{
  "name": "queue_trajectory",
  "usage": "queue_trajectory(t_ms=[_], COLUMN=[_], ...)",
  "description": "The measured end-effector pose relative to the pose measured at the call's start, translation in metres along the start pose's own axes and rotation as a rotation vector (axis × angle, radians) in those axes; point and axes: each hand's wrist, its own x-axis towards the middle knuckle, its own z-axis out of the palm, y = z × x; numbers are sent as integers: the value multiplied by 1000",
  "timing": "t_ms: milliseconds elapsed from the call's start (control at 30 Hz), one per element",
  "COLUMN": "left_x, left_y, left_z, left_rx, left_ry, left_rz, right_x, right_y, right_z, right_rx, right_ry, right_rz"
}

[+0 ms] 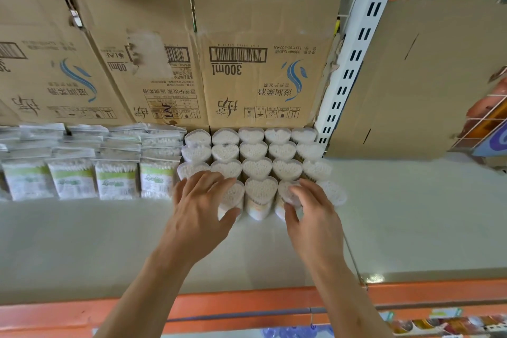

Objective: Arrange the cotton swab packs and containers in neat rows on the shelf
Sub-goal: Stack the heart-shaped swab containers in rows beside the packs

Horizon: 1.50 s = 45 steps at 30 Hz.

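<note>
Four rows of containers (pixel 256 167) stood on the shelf (pixel 397 214) beside packs (pixel 118 181). Left fingers (pixel 208 181) lay spread on the front row; right fingers (pixel 307 189) clasped one. Squaring seemed underway; next, probably nudge the rightmost straight.

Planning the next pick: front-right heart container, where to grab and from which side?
Take the front-right container across its clear side walls from the open right and front: it stands upright, and the right hand, gripping the neighbouring container, crowds its left.
</note>
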Motion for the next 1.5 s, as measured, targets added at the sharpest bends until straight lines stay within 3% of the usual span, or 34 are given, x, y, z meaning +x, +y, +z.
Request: queue_trajectory(t_ms=[200,367,533,633,833,1033,1200,1333,1500], left_x=[14,27,43,45,44,40,39,41,38], left_y=[22,50,70,75,76,78,81,79,81], left_z=[8,14,23,26,31,32,28,27,30], left_rx=[-39,-50,17,41,97,48,8,10,-34], left_ry=[-57,-38,-96,-172,-166,-183,-224,-279,-244], left_rz=[72,190,348,325,295,235,197,174,147], right_x=[-2,7,11,9,7,7,11,13,12], right_y=[8,24,35,37,40,43,45,50,50], right_z=[-11,-30,-35,-37,-49,-49,-48,-57,-60], right_rx=[151,124,55,105,238,224,247,357,196], right_ry=[4,167,19,-9,-126,-129,-73,-169,-198], right_rz=[-30,169,306,299,270,228,330,320,231])
